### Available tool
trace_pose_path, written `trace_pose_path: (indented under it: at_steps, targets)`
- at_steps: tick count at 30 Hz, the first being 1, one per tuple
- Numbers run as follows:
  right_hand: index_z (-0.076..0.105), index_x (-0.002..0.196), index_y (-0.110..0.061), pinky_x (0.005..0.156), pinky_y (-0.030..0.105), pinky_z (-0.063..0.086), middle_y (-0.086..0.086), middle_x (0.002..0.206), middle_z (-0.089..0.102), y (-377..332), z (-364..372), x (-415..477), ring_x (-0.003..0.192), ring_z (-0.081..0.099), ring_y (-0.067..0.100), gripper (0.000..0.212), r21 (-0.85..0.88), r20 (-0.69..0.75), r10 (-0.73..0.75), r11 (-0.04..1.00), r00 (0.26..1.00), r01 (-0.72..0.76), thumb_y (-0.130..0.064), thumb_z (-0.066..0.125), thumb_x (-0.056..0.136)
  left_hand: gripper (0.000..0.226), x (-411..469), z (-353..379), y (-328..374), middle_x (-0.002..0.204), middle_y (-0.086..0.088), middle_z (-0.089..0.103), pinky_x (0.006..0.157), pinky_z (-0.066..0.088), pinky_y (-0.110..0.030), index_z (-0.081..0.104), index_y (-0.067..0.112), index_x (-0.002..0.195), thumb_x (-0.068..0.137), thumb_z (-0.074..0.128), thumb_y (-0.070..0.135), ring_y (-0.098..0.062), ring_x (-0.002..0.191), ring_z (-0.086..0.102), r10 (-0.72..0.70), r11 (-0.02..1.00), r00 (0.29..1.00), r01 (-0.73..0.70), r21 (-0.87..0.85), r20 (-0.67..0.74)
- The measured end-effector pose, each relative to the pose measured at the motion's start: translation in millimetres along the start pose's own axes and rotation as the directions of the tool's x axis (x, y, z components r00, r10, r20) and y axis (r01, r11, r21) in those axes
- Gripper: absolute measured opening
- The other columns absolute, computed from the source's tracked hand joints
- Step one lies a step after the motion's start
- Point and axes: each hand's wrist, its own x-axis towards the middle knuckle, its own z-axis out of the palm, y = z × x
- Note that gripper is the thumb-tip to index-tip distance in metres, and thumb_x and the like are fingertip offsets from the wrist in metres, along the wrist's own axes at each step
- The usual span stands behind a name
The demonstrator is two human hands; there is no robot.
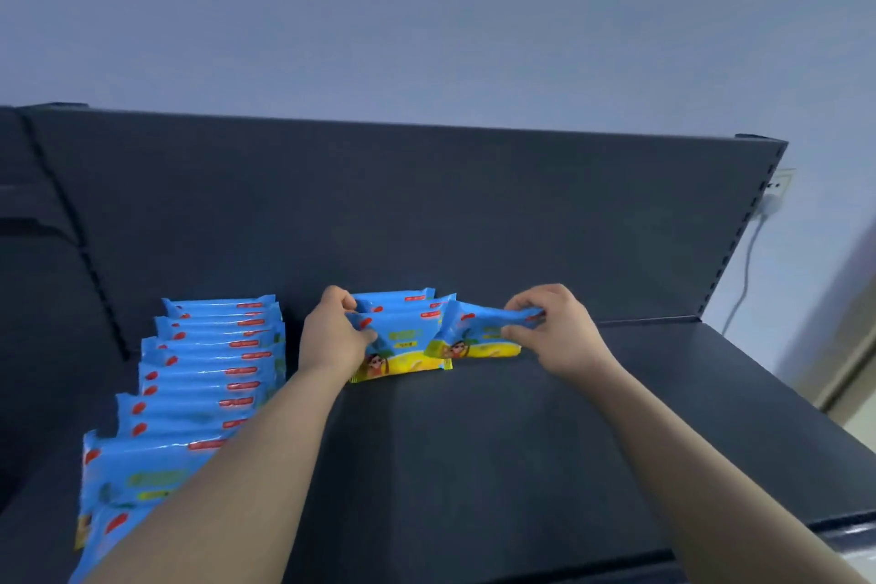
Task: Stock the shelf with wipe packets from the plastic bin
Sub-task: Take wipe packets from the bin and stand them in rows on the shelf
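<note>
My left hand [332, 337] curls round the left end of a short stack [403, 322] of upright packets at the back of the shelf [521, 465]. My right hand [554, 327] pinches the top edge of 1 tilted packet [479, 332], which touches the stack's right side. I judge this step to be starting the 2nd row against the back panel [379, 204]. The next move calls for tipping that packet upright and squaring it with the stack (in front or beside, I cannot tell). Left of it, a full row [208, 370] runs back to front. The bin is out of view.
</note>
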Motion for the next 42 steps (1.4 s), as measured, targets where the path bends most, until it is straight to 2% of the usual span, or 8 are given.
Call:
trace_pose_path:
  at_steps: [5, 9, 13, 20, 25, 28, 32, 42]
  targets:
    - [0.061, 0.075, -0.033, 0.056, 0.014, 0.034, -0.003, 0.09, 0.051, 0.3, 30.6, 15.5, 0.066, 0.048, 0.003, 0.011, -0.046, 0.14, -0.027, 0.998, 0.99, 0.033, -0.025, 0.068, 0.075, 0.042, 2.4, -3.5, -5.9, 0.103, 0.0, 0.059, 0.072, 0.045, -0.024, 0.048, 0.016, 0.11, 0.078, 0.075, 0.013, -0.017, 0.094, 0.058, -0.024, 1.0, 0.999, 0.025, -0.02, 0.046]
    - [0.066, 0.097, -0.026, 0.074, 0.023, 0.048, -0.004, 0.109, 0.049, -9.6, 55.8, 17.4, 0.091, 0.057, 0.008, 0.018, -0.055, 0.19, -0.037, 0.997, 0.981, 0.048, -0.022, 0.067, 0.08, 0.054, 2.7, -10.8, -5.4, 0.126, -0.005, 0.058, 0.09, 0.05, -0.033, 0.039, 0.014, 0.135, 0.087, 0.064, 0.012, -0.021, 0.112, 0.057, -0.073, 0.997, 0.996, 0.074, -0.016, 0.055]
    - [0.063, 0.112, -0.022, 0.071, 0.02, 0.041, -0.002, 0.116, 0.046, -19.7, 71.2, 23.5, 0.095, 0.055, 0.01, 0.029, -0.166, 0.173, -0.035, 0.984, 0.984, 0.064, -0.021, 0.065, 0.083, 0.053, -0.2, -21.3, 4.6, 0.135, -0.005, 0.053, 0.094, 0.047, -0.032, 0.032, 0.015, 0.142, 0.094, 0.053, 0.01, -0.021, 0.121, 0.052, -0.083, 0.995, 0.996, 0.084, -0.053, 0.023]
    - [0.046, 0.121, -0.022, 0.073, 0.023, 0.041, 0.0, 0.116, 0.042, -22.4, 87.4, 19.8, 0.104, 0.05, 0.018, 0.054, -0.224, 0.088, 0.011, 0.975, 0.996, 0.009, -0.018, 0.072, 0.074, 0.048, -12.2, -38.1, 8.6, 0.131, -0.003, 0.055, 0.09, 0.046, -0.028, 0.038, 0.016, 0.139, 0.094, 0.054, 0.012, -0.017, 0.116, 0.054, 0.018, 0.999, 0.999, -0.019, 0.034, 0.041]
    - [0.028, 0.139, -0.022, 0.092, 0.029, 0.043, 0.003, 0.132, 0.033, -18.7, 82.7, 1.6, 0.115, 0.041, 0.022, 0.079, -0.267, 0.059, 0.01, 0.964, 0.998, 0.006, -0.021, 0.072, 0.073, 0.043, -32.1, -39.3, 5.6, 0.131, 0.001, 0.053, 0.095, 0.047, -0.03, 0.045, 0.02, 0.133, 0.092, 0.057, 0.018, -0.012, 0.117, 0.053, 0.13, 0.975, 0.982, -0.152, 0.161, 0.14]
    - [0.024, 0.143, -0.018, 0.104, 0.03, 0.035, 0.006, 0.14, 0.031, -21.4, 74.4, -13.0, 0.125, 0.036, 0.024, 0.079, -0.288, 0.048, 0.004, 0.958, 0.999, 0.01, -0.026, 0.069, 0.079, 0.043, -47.1, -39.8, 6.4, 0.131, 0.002, 0.051, 0.097, 0.047, -0.03, 0.045, 0.021, 0.133, 0.092, 0.057, 0.022, -0.012, 0.118, 0.051, 0.183, 0.955, 0.967, -0.218, 0.2, 0.178]
    - [0.027, 0.142, -0.015, 0.108, 0.028, 0.028, 0.003, 0.146, 0.029, -31.5, 61.3, -41.9, 0.133, 0.029, 0.021, 0.066, -0.276, 0.044, -0.002, 0.961, 0.999, 0.014, -0.029, 0.06, 0.086, 0.04, -69.5, -35.9, 7.1, 0.128, 0.003, 0.053, 0.096, 0.046, -0.033, 0.049, 0.021, 0.129, 0.091, 0.058, 0.029, -0.013, 0.115, 0.053, 0.26, 0.922, 0.934, -0.315, 0.223, 0.245]
    - [0.03, 0.143, -0.013, 0.112, 0.026, 0.021, 0.001, 0.15, 0.028, -30.7, 22.0, -174.5, 0.139, 0.024, 0.017, 0.066, -0.313, -0.097, 0.117, 0.939, 0.988, -0.141, -0.036, 0.059, 0.088, 0.032, -157.3, -0.2, 22.7, 0.12, 0.006, 0.057, 0.095, 0.044, -0.029, 0.057, 0.021, 0.122, 0.091, 0.057, 0.029, -0.011, 0.111, 0.053, 0.465, 0.854, 0.782, -0.52, 0.024, 0.415]
